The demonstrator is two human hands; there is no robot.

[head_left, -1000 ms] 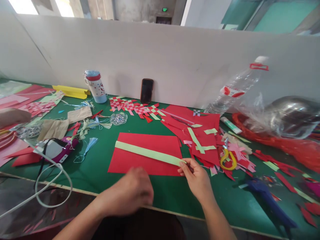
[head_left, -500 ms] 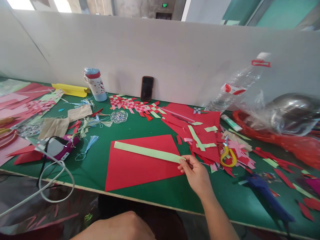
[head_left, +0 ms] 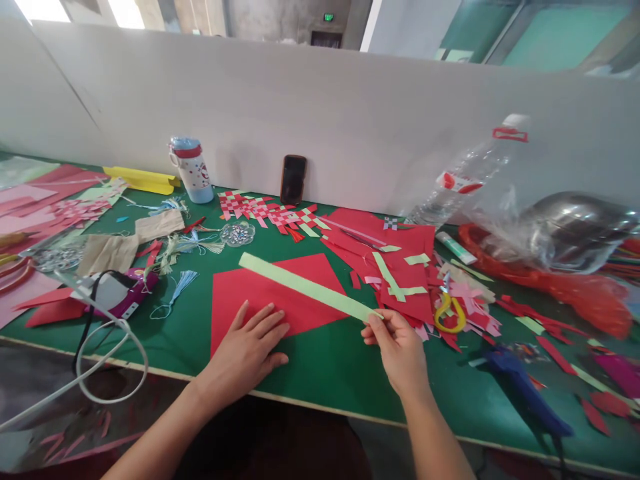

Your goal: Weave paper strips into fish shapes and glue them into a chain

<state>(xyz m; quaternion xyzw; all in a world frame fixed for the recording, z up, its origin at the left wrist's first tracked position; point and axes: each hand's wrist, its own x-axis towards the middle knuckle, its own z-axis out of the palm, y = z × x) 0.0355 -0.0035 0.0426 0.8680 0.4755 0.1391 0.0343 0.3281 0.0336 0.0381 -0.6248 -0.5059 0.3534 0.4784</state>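
Note:
My right hand (head_left: 397, 343) pinches the near right end of a long pale green paper strip (head_left: 305, 287). The strip slants up to the left across a red sheet of paper (head_left: 295, 273), its far end reaching the sheet's upper edge. Whether the strip touches the sheet all along I cannot tell. My left hand (head_left: 253, 343) rests flat on the lower left part of that sheet, fingers spread, holding nothing. Just right of the strip lie more red sheets (head_left: 345, 223) with short green pieces on them, and yellow-handled scissors (head_left: 450, 313).
A blue glue gun (head_left: 525, 390) lies at the right. Behind stand a plastic bottle (head_left: 465, 173), a phone (head_left: 293, 180) and a drink flask (head_left: 193, 170). Woven paper pieces (head_left: 257, 208), a bead dish (head_left: 237, 233) and tassels (head_left: 183, 287) lie left; a white cable (head_left: 145, 360) hangs over the edge.
My left hand has come up from below the table edge onto the red sheet. The sheet has turned and shifted up-left; the strip now slants more steeply, its held end slightly further right.

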